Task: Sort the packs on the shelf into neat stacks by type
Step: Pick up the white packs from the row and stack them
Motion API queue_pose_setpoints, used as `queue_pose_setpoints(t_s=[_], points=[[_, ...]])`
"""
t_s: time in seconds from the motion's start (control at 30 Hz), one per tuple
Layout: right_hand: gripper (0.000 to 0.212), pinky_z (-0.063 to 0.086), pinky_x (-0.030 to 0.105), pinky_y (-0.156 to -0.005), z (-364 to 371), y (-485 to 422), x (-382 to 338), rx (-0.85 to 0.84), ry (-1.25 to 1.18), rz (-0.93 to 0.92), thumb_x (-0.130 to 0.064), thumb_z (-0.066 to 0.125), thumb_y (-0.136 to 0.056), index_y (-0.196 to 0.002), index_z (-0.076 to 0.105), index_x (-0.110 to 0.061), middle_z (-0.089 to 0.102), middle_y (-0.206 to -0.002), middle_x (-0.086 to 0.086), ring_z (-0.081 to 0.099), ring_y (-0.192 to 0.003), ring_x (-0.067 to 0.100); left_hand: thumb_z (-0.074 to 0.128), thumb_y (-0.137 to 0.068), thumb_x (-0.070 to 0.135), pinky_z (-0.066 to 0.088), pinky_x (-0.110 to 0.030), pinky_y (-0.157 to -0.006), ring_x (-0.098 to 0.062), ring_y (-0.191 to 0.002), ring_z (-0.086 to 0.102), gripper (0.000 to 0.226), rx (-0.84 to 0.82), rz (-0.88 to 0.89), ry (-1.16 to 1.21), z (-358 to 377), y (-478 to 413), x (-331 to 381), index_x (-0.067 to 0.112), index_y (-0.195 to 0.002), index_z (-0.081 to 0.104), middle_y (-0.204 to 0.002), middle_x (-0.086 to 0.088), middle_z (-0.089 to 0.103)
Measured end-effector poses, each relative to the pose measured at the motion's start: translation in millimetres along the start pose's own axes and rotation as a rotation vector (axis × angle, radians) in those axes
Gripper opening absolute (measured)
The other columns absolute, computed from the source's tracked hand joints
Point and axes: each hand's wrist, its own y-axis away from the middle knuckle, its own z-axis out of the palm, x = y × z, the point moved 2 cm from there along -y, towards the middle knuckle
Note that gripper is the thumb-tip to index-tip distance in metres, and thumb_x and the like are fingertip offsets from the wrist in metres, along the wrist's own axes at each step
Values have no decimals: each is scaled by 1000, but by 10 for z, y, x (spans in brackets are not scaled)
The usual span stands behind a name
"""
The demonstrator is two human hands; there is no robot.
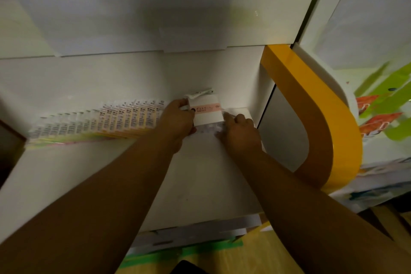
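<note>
White pink-banded card pack [206, 111]: our left hand [178, 119] gripped it, our right hand [240, 129] met its corner, hold unclear; fanned barcoded packs [100, 121] lay unstacked.

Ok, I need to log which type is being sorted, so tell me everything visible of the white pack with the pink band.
The white pack is flat and rectangular, seemingly card in a clear glossy wrapper. A pink band with small dark print, too blurred to read, crosses its upper part. It stands nearly upright at the back right of the shelf. The left hand grips its left edge; the right hand pinches the wrapper at its lower right.
</note>
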Motion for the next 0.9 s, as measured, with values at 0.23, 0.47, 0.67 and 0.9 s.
queue_pose_setpoints(t_s=[0.23,0.47,0.67,0.9], points=[[50,44,43,-98,111,23,9,108,-218,17,-42,44,-102,-150,41,-27,48,-143,8,45,-125,32,49,-100,9,59,-34,-70,-26,-99,62,36,70,-4,-17,-78,152,-78,20,-134,52,-123,-11,60],[37,51,25,-87,-79,160,-8,542,-865,226,-31,43,-106,-141,53,-24,54,-132,8,53,-119,23,49,-98,9,60,-37,-76,-24,-97,61,32,167,-13,51,-100,249,-211,20,-128,55,-119,-10,60],[35,56,12,-68,-103,254,-36,470,-1340,388,-10,49,-102,-134,49,-24,53,-140,8,57,-116,15,49,-98,11,59,-34,-73,-23,-97,62,30,203,-31,70,-174,393,-410,24,-125,53,-117,-6,60],[52,60,27,-85,-60,509,-286,384,-1282,398,-11,52,-99,-147,43,-26,59,-137,6,64,-116,20,45,-98,13,52,-29,-61,-22,-95,60,29,233,-4,101,-570,568,-467,30,-118,58,-116,-5,63]])
